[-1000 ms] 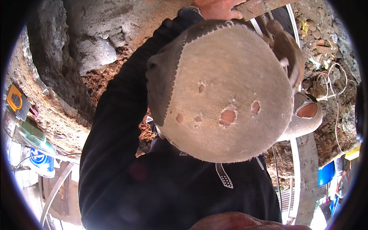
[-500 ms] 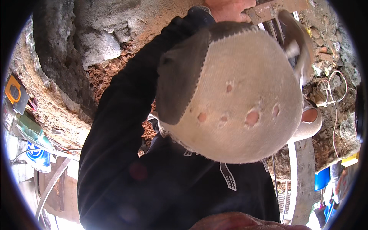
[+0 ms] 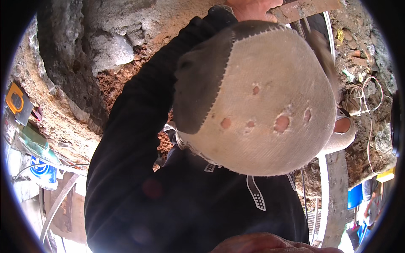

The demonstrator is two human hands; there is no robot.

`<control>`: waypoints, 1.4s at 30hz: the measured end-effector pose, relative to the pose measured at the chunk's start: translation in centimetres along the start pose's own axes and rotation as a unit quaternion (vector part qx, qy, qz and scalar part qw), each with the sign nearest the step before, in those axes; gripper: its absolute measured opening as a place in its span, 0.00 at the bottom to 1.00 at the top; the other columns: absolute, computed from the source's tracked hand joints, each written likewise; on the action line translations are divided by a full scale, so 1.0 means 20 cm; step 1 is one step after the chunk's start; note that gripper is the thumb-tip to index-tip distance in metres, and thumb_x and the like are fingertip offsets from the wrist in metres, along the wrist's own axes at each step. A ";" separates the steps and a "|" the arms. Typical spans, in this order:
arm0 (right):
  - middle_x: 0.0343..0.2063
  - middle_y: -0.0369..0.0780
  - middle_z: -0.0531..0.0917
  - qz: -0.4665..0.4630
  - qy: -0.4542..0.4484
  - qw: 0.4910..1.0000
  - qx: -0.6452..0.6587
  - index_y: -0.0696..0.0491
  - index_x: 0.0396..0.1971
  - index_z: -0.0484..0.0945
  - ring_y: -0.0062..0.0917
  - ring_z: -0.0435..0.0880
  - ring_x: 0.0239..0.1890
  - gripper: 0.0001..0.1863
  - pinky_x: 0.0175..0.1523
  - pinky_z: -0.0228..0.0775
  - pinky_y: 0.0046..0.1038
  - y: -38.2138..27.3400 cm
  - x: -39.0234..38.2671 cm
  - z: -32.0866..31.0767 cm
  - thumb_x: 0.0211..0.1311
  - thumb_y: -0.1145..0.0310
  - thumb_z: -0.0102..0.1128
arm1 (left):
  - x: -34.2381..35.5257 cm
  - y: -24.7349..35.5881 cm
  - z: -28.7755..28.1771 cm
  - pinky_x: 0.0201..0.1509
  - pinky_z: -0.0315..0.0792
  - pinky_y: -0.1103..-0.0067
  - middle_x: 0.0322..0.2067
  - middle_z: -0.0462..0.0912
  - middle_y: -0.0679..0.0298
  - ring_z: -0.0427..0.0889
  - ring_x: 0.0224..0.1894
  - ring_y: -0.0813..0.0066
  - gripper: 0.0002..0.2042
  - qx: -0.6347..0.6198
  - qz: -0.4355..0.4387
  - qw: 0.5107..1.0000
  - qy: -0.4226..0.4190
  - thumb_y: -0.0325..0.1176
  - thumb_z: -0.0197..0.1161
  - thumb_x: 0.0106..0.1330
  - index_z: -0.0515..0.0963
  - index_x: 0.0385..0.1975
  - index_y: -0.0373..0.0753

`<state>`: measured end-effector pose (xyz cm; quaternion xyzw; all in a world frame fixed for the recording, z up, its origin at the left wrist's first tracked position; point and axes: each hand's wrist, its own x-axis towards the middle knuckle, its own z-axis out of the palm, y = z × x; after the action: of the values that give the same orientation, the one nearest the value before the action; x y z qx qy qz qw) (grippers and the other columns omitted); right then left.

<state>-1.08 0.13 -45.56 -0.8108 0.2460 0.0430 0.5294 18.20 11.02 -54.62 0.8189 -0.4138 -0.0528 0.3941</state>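
Observation:
My left arm in a black sleeve [image 3: 135, 97] reaches up to the top edge. There my bare left hand [image 3: 254, 9], partly cut off by the edge, has its fingers closed at the end of a flat brown board [image 3: 308, 10]. A large dome of worn beige cloth [image 3: 270, 97], with torn holes and a dark patch stitched on its left, fills the middle; it looks like my covered knee. A smaller light dome with one hole [image 3: 341, 125] lies to its right. Behind the big dome a blurred brown shape [image 3: 327, 55] shows; whether it is my right hand or a tool I cannot tell.
Rough grey rock [image 3: 110, 52] and reddish rubble stand at the upper left. At far left are a grey tool with an orange loop [image 3: 15, 98] and a blue bucket [image 3: 42, 170]. On the right lie loose wires [image 3: 363, 101], a grey plank [image 3: 335, 189] and a blue container [image 3: 355, 197].
The blurred brown shape behind the dome has drawn in leftward and shows less. The beige dome has shifted slightly right. My left hand stays at the board.

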 end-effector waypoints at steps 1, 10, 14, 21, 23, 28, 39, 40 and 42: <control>0.15 0.33 0.71 0.002 -0.003 1.000 0.001 0.58 0.22 0.73 0.17 0.66 0.19 0.27 0.25 0.58 0.27 0.00 0.00 0.01 0.76 0.50 0.49 | -0.01 0.00 0.00 0.73 0.44 0.41 0.40 0.77 0.61 0.74 0.54 0.60 0.16 -0.001 -0.003 1.000 0.002 0.36 0.77 0.46 0.78 0.32 0.41; 0.15 0.34 0.71 0.008 0.002 1.000 0.002 0.58 0.22 0.73 0.18 0.66 0.19 0.27 0.25 0.58 0.28 0.01 -0.01 -0.01 0.76 0.51 0.49 | -0.01 0.00 0.02 0.73 0.43 0.40 0.39 0.77 0.62 0.74 0.53 0.60 0.16 -0.004 0.001 1.000 0.002 0.36 0.77 0.46 0.79 0.33 0.40; 0.15 0.34 0.71 0.008 0.008 1.000 -0.001 0.58 0.22 0.73 0.18 0.66 0.19 0.27 0.25 0.59 0.28 0.00 -0.01 -0.02 0.76 0.51 0.49 | 0.00 0.00 0.03 0.72 0.47 0.42 0.38 0.76 0.64 0.74 0.52 0.61 0.15 0.002 0.015 0.999 0.031 0.35 0.76 0.46 0.78 0.31 0.41; 0.15 0.34 0.71 0.010 0.011 1.000 0.000 0.58 0.22 0.73 0.19 0.66 0.20 0.27 0.25 0.59 0.29 0.01 -0.02 -0.02 0.76 0.51 0.49 | -0.01 0.01 0.04 0.70 0.50 0.41 0.37 0.77 0.62 0.75 0.51 0.59 0.16 0.001 0.008 0.998 0.055 0.37 0.77 0.45 0.78 0.31 0.41; 0.15 0.34 0.71 0.008 0.016 1.000 -0.004 0.58 0.22 0.73 0.19 0.66 0.20 0.27 0.25 0.59 0.29 0.00 -0.03 -0.02 0.76 0.51 0.50 | 0.00 0.00 0.05 0.70 0.50 0.41 0.37 0.77 0.62 0.75 0.52 0.59 0.17 -0.013 0.012 0.998 0.059 0.37 0.78 0.44 0.77 0.30 0.41; 0.15 0.35 0.71 0.017 0.015 1.000 0.005 0.58 0.22 0.73 0.19 0.66 0.20 0.27 0.25 0.59 0.30 0.02 -0.03 -0.01 0.76 0.51 0.50 | 0.00 0.02 0.02 0.70 0.49 0.40 0.38 0.77 0.60 0.75 0.51 0.57 0.19 -0.007 0.002 0.999 0.036 0.36 0.79 0.43 0.77 0.32 0.41; 0.15 0.35 0.72 0.021 0.027 0.999 0.004 0.59 0.22 0.73 0.20 0.66 0.20 0.27 0.25 0.60 0.31 0.04 0.02 0.00 0.76 0.51 0.50 | 0.00 0.01 0.00 0.71 0.50 0.43 0.40 0.78 0.60 0.74 0.53 0.56 0.18 -0.006 -0.017 1.000 0.010 0.34 0.78 0.44 0.78 0.35 0.40; 0.15 0.35 0.72 0.032 0.030 0.999 0.007 0.59 0.22 0.73 0.20 0.66 0.20 0.27 0.26 0.60 0.31 0.04 -0.02 0.00 0.76 0.51 0.50 | 0.01 0.01 0.00 0.71 0.50 0.43 0.39 0.77 0.60 0.74 0.53 0.56 0.18 -0.013 -0.009 1.000 0.027 0.34 0.78 0.44 0.78 0.34 0.40; 0.15 0.35 0.72 0.042 0.039 0.998 0.014 0.59 0.22 0.73 0.20 0.66 0.20 0.27 0.26 0.60 0.32 0.03 -0.06 -0.01 0.76 0.51 0.50 | 0.00 0.03 0.02 0.71 0.50 0.44 0.38 0.77 0.59 0.75 0.53 0.56 0.18 -0.028 0.000 0.998 0.056 0.34 0.78 0.43 0.78 0.33 0.40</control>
<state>-2.41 0.21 -45.66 -0.7934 0.3009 0.0297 0.5283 17.62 10.52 -54.56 0.8094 -0.3892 -0.0181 0.4395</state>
